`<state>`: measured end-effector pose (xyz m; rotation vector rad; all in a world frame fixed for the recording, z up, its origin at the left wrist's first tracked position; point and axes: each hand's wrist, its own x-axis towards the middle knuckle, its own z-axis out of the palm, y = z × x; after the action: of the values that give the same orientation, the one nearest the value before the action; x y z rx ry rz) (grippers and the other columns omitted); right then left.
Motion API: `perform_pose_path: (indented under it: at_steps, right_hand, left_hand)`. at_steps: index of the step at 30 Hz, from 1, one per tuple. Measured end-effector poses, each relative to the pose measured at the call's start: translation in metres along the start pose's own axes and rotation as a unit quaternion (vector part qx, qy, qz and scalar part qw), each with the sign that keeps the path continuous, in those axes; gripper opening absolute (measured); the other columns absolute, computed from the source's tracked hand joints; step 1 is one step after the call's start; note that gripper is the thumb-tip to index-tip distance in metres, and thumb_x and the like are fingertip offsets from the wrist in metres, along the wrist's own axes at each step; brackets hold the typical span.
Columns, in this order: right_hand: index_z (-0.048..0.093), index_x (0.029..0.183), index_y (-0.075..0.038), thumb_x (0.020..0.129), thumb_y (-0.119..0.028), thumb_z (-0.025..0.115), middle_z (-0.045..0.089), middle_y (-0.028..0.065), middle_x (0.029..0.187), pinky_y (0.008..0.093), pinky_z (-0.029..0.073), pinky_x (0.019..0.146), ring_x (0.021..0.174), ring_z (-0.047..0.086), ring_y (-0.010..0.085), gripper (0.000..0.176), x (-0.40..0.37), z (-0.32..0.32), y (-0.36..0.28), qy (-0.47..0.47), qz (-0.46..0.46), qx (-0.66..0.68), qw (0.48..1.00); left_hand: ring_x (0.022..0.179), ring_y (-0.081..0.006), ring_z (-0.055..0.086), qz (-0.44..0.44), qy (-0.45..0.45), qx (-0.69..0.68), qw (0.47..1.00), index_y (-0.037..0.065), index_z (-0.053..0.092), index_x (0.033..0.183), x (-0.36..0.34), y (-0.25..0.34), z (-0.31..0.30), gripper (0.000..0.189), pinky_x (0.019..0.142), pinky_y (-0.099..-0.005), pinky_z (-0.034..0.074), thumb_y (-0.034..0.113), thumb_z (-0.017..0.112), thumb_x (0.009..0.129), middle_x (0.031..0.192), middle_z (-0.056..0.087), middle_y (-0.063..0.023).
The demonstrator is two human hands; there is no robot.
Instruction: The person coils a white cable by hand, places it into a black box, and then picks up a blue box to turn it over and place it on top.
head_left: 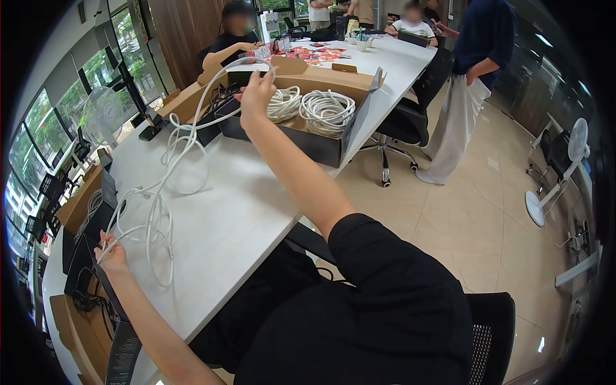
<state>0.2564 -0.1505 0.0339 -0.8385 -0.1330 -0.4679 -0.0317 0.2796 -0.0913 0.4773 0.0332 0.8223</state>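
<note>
Clearly, the fingers of the right hand [256, 101] pinched a raised loop of white cable [187, 127], and those of the left hand [113, 258] gripped a lower stretch. Between them, its slack strands tangled over the table [237, 224]. Just beyond the right hand, white coils [327, 110] lay in an open box [301, 144].

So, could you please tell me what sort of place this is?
Probably an office or shared workroom, judging by the long white table, people seated at it, and the black wheeled chair.
</note>
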Motion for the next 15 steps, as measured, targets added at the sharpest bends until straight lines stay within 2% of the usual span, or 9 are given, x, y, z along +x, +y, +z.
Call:
perform_pose_path:
  at_steps: [2,4,7,8,11,12,13,14,15]
  right_hand:
    - [0.009,0.139,-0.016,0.091,-0.021,0.036,0.034,0.0121,0.099,0.0255,0.042,0.044,0.062,0.045,0.0131,0.056,0.009,-0.005,-0.003,0.006,-0.018,-0.031,0.999]
    - [0.024,0.135,-0.012,0.09,-0.024,0.039,0.038,0.0096,0.091,0.0257,0.04,0.042,0.056,0.043,0.013,0.049,0.01,-0.007,-0.008,-0.02,0.003,0.023,1.0]
    - [0.048,0.116,-0.007,0.088,-0.03,0.043,0.043,0.0057,0.08,0.0251,0.036,0.039,0.048,0.04,0.0127,0.037,0.007,-0.011,-0.016,-0.077,0.111,0.052,0.989]
    - [0.057,0.108,-0.006,0.087,-0.032,0.045,0.045,0.0044,0.076,0.0247,0.035,0.038,0.046,0.039,0.0126,0.036,0.004,-0.012,-0.018,-0.098,0.161,0.052,0.981]
    - [0.063,0.095,-0.003,0.08,-0.028,0.055,0.044,-0.0001,0.074,0.0205,0.032,0.043,0.045,0.034,0.0065,0.03,-0.018,-0.008,-0.021,-0.229,0.171,-0.019,0.958]
    - [0.065,0.09,-0.004,0.079,-0.029,0.056,0.047,0.0025,0.08,0.0231,0.035,0.049,0.054,0.042,0.0092,0.028,-0.02,-0.005,-0.005,-0.282,0.103,-0.1,0.949]
    - [0.066,0.084,-0.006,0.078,-0.03,0.057,0.05,0.005,0.086,0.0257,0.039,0.056,0.064,0.049,0.0118,0.026,-0.024,0.0,0.014,-0.332,0.035,-0.18,0.925]
    - [0.065,0.091,-0.008,0.078,-0.032,0.057,0.051,0.0119,0.099,0.0317,0.038,0.073,0.093,0.05,0.0224,0.028,-0.048,-0.001,0.017,-0.251,-0.224,-0.373,0.865]
    - [0.064,0.093,-0.009,0.078,-0.033,0.058,0.051,0.0136,0.101,0.0335,0.037,0.076,0.098,0.047,0.025,0.03,-0.069,-0.002,0.008,-0.245,-0.32,-0.367,0.838]
  left_hand:
    - [0.079,-0.0235,0.056,0.051,0.029,0.001,0.998,-0.014,0.045,0.106,-0.006,-0.001,0.011,0.068,0.06,-0.0269,0.051,0.047,0.018,0.092,0.086,0.053,-0.0172]
    - [0.089,-0.0264,0.055,0.146,0.104,0.056,0.982,-0.016,0.042,0.108,-0.036,-0.019,0.064,0.065,0.073,-0.0298,0.053,0.043,0.021,0.093,0.088,0.051,-0.0179]
    - [0.104,-0.029,0.049,0.28,0.061,0.177,0.942,-0.017,0.036,0.114,-0.06,-0.032,0.104,0.059,0.093,-0.0358,0.044,0.038,0.028,0.093,0.104,0.047,-0.0199]
    - [0.109,-0.0295,0.046,0.307,0.025,0.203,0.929,-0.013,0.033,0.119,-0.073,-0.035,0.118,0.049,0.095,-0.0346,0.04,0.028,0.039,0.092,0.118,0.041,-0.0198]
    - [0.111,-0.0279,0.044,0.448,-0.024,0.549,0.705,-0.009,0.035,0.12,-0.099,-0.058,0.156,0.046,0.095,-0.0328,0.039,0.02,0.051,0.088,0.124,0.038,-0.0183]
    - [0.11,-0.0257,0.045,0.482,-0.094,0.515,0.703,-0.005,0.041,0.118,-0.094,-0.07,0.153,0.046,0.092,-0.0324,0.038,0.014,0.061,0.082,0.121,0.042,-0.0148]
    - [0.11,-0.0256,0.045,0.522,-0.113,0.586,0.609,-0.003,0.044,0.116,-0.106,-0.078,0.165,0.045,0.092,-0.0336,0.037,0.014,0.063,0.079,0.121,0.043,-0.0142]
    - [0.11,-0.0255,0.045,0.554,-0.13,0.65,0.503,-0.001,0.047,0.115,-0.123,-0.089,0.18,0.045,0.092,-0.0349,0.036,0.013,0.065,0.077,0.12,0.044,-0.0136]
    - [0.11,-0.0263,0.045,0.553,-0.152,0.664,0.479,0.001,0.047,0.114,-0.137,-0.099,0.19,0.044,0.092,-0.0354,0.036,0.013,0.065,0.076,0.12,0.044,-0.0135]
